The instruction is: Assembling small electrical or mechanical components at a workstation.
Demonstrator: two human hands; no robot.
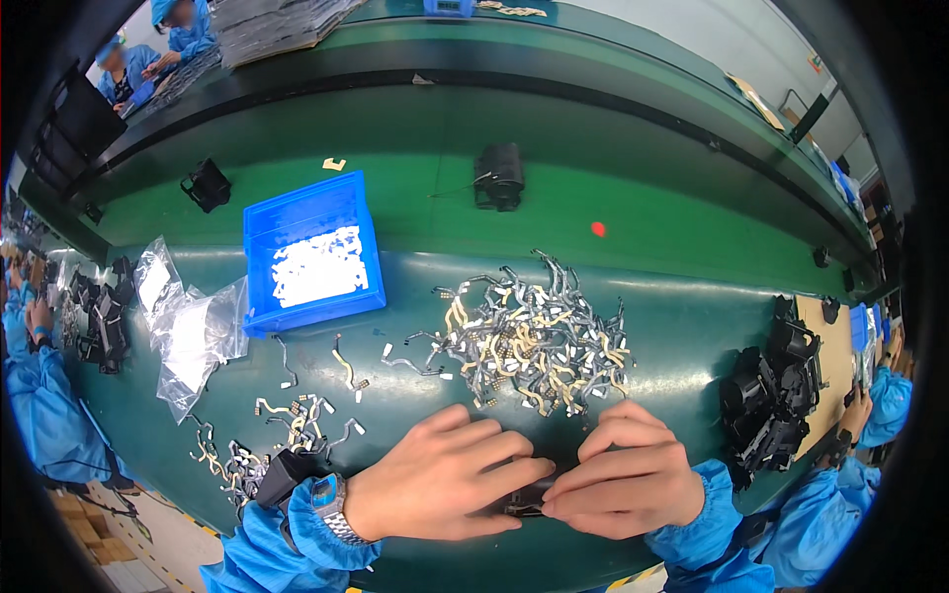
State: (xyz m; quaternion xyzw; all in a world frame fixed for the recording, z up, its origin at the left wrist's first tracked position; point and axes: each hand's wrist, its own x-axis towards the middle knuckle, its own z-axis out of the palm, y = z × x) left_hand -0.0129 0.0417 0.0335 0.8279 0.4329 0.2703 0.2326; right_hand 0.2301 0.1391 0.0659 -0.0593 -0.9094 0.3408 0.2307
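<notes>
Near the table's front edge, my left hand (pixel 443 482) is closed on a dark plastic part (pixel 534 492), mostly covered by the fingers. My right hand (pixel 625 476) meets it from the other side, its thumb and fingers pinched at the part; what they grip is too small and hidden to name. Just beyond both hands lies a big heap of short grey and yellow wire harnesses (pixel 539 341) with white connectors. A smaller group of the same harnesses (pixel 297 420) is spread left of my left wrist, beside a black plastic housing (pixel 285 476).
A blue bin (pixel 255 282) with small white pieces stands back left, next to clear plastic bags (pixel 193 336). Black housings (pixel 771 385) are piled at the right. A green conveyor belt (pixel 415 198) beyond carries another black housing (pixel 498 178). Co-workers in blue sleeves (pixel 49 415) sit at both sides.
</notes>
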